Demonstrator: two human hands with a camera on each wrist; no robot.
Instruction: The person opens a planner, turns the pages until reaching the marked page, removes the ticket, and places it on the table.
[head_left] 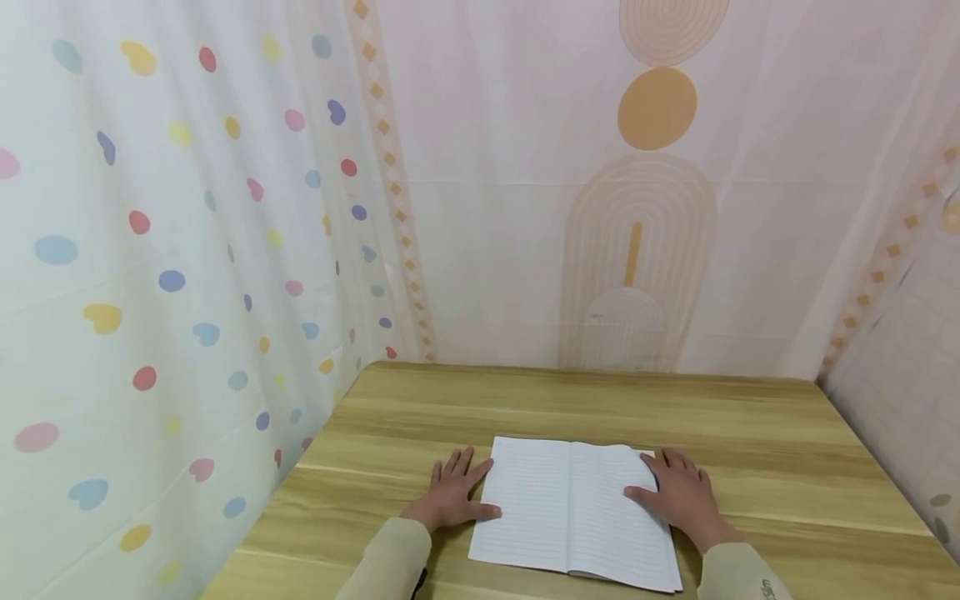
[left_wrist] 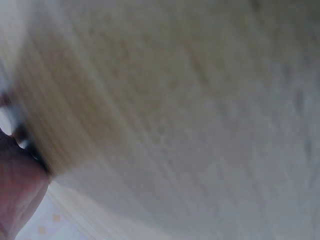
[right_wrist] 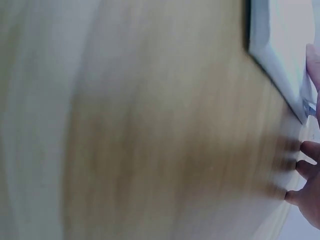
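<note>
And here's the lined notebook point(head_left: 567, 512), spread flat on the near part of the wood-grain tabletop point(head_left: 555, 400), a bit R of ctr, fold running near to far, btwn the two hands. L hand point(head_left: 452, 494): fingers fanned out, relaxed, gripping nothing; thumb lies on the L page point(head_left: 528, 500) by its outer edge, index tip right at that edge, other fingertips out on the wood. R hand point(head_left: 681, 492) mirrors it: fingers extended, thumb over the R page point(head_left: 611, 533), index at the far R corner, rest of the fingers down on the tabletop just beside the book, as the R wrist cam also shows. Far edge of the R page bulges up slightly nr that index.

Pale sleeves both sides, L sleeve point(head_left: 390, 560) w/ a dark band point(head_left: 420, 582) peeking out at the wrist, R sleeve point(head_left: 738, 571) w/ dark lettering. L wrist cam: mostly blurry wood, bit of hand at the L edge. Backdrop: L curtain point(head_left: 225, 125) w/ multicol. dots & hearts, far curtain point(head_left: 487, 250) w/ tan arches.
</note>
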